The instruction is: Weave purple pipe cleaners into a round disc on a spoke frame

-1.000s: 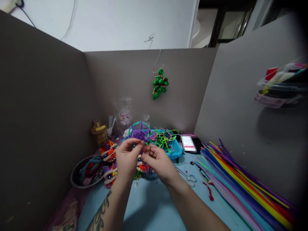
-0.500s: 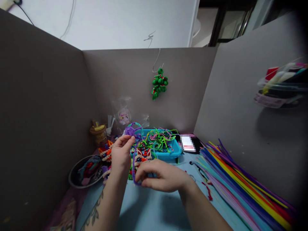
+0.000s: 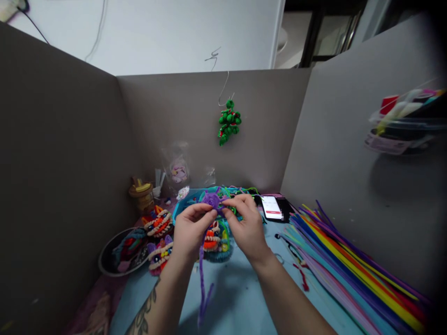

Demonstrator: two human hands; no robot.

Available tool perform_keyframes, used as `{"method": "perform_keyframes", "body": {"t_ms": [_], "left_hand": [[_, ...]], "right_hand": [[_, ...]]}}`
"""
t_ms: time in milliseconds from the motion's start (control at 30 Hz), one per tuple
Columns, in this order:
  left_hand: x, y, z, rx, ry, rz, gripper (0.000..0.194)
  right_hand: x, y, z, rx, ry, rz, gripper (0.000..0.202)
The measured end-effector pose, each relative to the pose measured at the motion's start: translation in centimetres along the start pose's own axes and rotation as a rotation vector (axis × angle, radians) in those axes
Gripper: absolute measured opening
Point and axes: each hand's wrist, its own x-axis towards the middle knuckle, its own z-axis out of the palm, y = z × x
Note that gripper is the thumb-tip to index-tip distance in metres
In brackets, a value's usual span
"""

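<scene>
A coiled purple fuzzy piece is held up between my hands, in front of the blue tray. My left hand pinches its lower left side, with thumb and index finger together. My right hand pinches its right side. From the left fingertips a long purple strand hangs down over the blue table surface. Below and behind the hands lies a round piece with orange, green and yellow parts, partly covered by my fingers.
Colorful fuzzy stems lie at the right, near a phone. At the left are a metal bowl, orange and purple braided pieces and a lidded jar. A green ornament hangs on the back panel.
My right hand has risen from low on the strand to the coiled piece. My left hand and the coil have moved right and slightly down. The strand now hangs free.
</scene>
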Motion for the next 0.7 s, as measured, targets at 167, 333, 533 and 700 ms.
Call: {"method": "perform_keyframes", "body": {"t_ms": [167, 333, 533, 700], "left_hand": [[-0.2, 0.2, 0.0, 0.018, -0.050, -0.037, 0.024], [-0.3, 0.4, 0.0, 0.085, -0.057, -0.032, 0.021], [-0.6, 0.3, 0.1, 0.084, 0.039, 0.049, 0.018], [-0.6, 0.5, 0.2, 0.053, 0.039, 0.078, 0.019]], "right_hand": [[0.2, -0.1, -0.3, -0.046, 0.000, -0.018, 0.010], [0.0, -0.6, -0.1, -0.010, 0.045, 0.017, 0.009], [-0.7, -0.9, 0.4, -0.031, 0.136, -0.092, 0.014], [-0.9, -1.1, 0.3, -0.113, 0.131, -0.182, 0.017]]}}
